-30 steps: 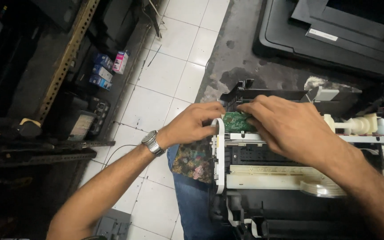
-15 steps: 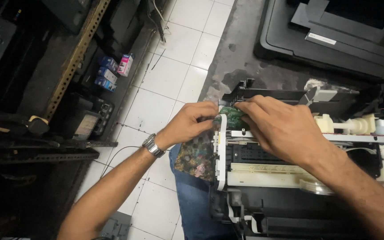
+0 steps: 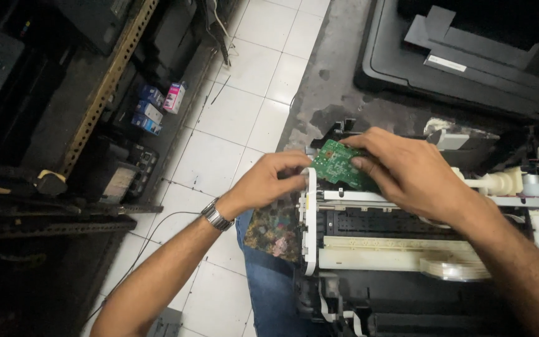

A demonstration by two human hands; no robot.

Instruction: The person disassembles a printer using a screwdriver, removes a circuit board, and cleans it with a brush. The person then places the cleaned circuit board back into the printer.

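Note:
A small green circuit board [image 3: 337, 163] is held tilted above the left end of an opened printer chassis [image 3: 400, 249] of white and black plastic. My right hand [image 3: 407, 171] grips the board from the right, fingers over its top edge. My left hand [image 3: 272, 181], a metal watch on its wrist, pinches at the white left side frame [image 3: 310, 224] just below the board's left corner. The board's right part is hidden under my right fingers.
A dark printer cover [image 3: 469, 56] lies at the far right on a stained grey surface. Left of the white tiled floor [image 3: 238, 118] stand metal shelves [image 3: 107, 81] with small ink boxes [image 3: 157, 106]. A stained cloth [image 3: 276, 231] rests on my jeans-clad leg.
The green board has come up from the chassis and now shows plainly between my hands. Both hands stay at the printer's left end; the view shifted slightly.

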